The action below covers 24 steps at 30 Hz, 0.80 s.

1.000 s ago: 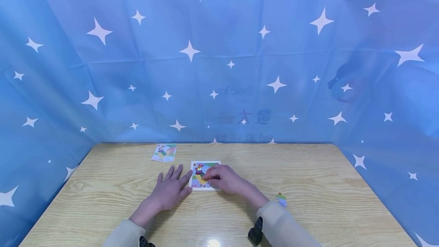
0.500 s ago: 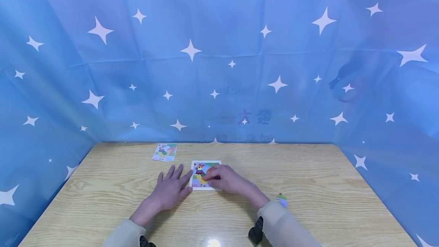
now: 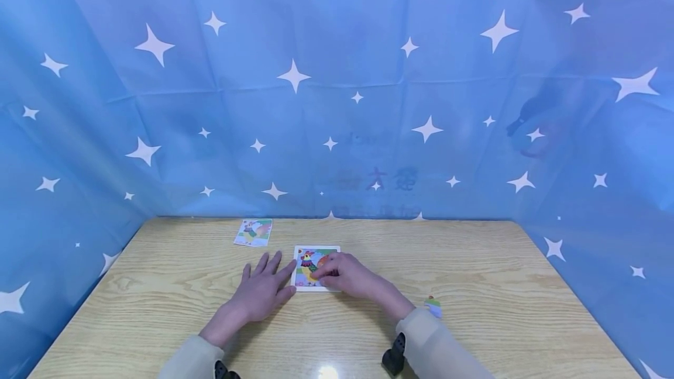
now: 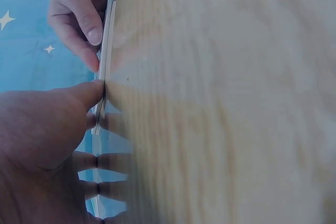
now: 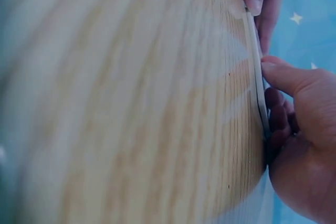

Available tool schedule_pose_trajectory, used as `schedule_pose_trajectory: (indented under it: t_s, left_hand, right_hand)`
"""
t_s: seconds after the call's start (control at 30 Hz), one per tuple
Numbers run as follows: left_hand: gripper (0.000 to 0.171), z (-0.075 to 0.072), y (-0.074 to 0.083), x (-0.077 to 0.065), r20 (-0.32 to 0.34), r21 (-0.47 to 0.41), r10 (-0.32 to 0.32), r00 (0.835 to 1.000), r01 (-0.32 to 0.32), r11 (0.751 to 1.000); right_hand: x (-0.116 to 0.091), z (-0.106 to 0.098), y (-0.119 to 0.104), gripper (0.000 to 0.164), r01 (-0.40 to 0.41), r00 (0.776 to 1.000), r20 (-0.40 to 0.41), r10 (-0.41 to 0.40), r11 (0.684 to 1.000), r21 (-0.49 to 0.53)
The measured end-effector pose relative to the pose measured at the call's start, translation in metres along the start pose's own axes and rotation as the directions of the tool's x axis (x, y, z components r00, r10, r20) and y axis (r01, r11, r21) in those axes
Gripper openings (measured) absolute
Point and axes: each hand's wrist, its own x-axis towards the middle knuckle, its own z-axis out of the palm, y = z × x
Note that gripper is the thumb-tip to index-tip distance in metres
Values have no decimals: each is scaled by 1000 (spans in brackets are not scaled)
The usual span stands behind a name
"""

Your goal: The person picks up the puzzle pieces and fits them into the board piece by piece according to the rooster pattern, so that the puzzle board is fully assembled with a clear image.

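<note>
A jigsaw puzzle (image 3: 306, 275) with a colourful rooster lies flat in its white-bordered tray (image 3: 316, 247) near the table's middle. My left hand (image 3: 256, 296) is spread on the table, its thumb and index fingertips at the tray's left edge. Over the puzzle's right part is my right hand (image 3: 351, 276), fingers bent and fingertips on the picture. It covers part of the rooster's orange tail, and whether a piece sits between those fingertips is hidden. Both wrist views see the tray edge-on; the left wrist view shows the right hand's thumb (image 4: 90, 24) near the tray.
A loose puzzle piece (image 3: 433, 307) lies right of the tray, beside the right sleeve. At the table's back left is a paper picture (image 3: 254, 233) of the same rooster. A blue curtain (image 3: 337, 104) with white stars surrounds the table (image 3: 500, 285).
The right hand has shifted very slightly over the puzzle, showing a little more of the orange tail. The left hand stays at the tray's edge. The head view has tilted slightly.
</note>
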Motion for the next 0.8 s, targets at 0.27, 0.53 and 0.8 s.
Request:
schedule_pose_trajectory:
  t_s: [0.27,0.53,0.8]
  left_hand:
    - [57,1,-1,0,1,4,-1,1000,1,1000]
    - [58,1,-1,2,2,6,-3,1000,3,1000]
    - [58,0,0,0,0,-2,-8,1000,8,1000]
  right_hand:
    - [0,0,-1,21,1,1000,-4,-1,1000,-5]
    - [0,-2,1,22,-1,1000,1,1,1000,-19]
    - [-13,-11,0,23,-19,1000,-6,20,994,107]
